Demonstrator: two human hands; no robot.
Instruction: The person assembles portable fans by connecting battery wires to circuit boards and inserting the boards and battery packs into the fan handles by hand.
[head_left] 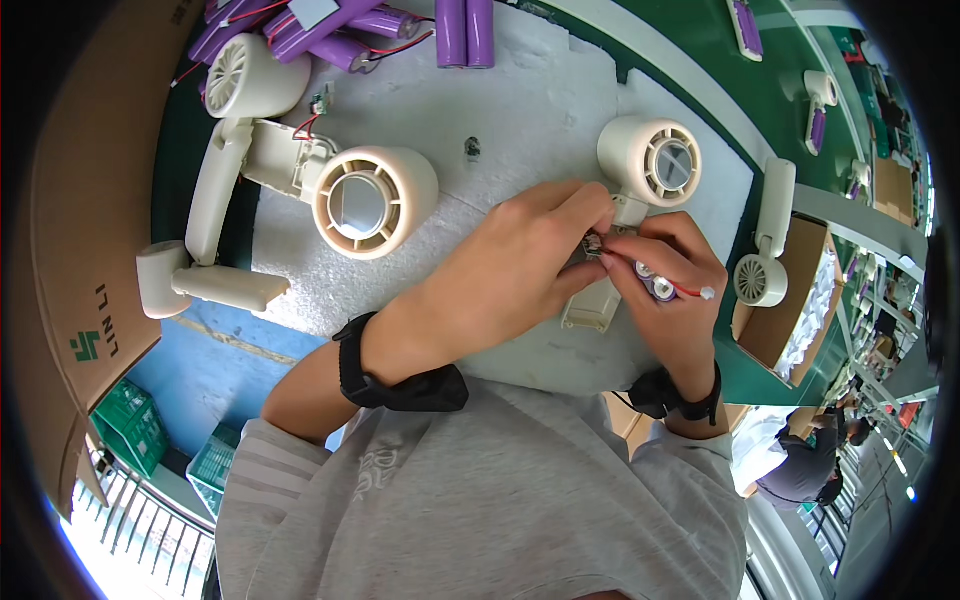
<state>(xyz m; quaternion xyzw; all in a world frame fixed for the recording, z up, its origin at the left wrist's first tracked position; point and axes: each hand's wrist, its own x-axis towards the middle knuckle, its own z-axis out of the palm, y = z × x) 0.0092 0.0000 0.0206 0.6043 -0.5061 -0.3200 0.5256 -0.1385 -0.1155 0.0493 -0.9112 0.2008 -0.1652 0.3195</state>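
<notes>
Left hand (530,243) and right hand (672,268) — both nearly closed — pinch a circuit board (593,243) (partly hidden).

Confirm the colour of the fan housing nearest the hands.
The fan housing is cream, best seen in the head view.

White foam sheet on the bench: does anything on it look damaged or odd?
Yes. A small dark spot breaks the otherwise pale foam sheet, ahead of the left hand and slightly to its left; I can't tell whether it goes through. The sheet's far edge also looks jagged.
</notes>
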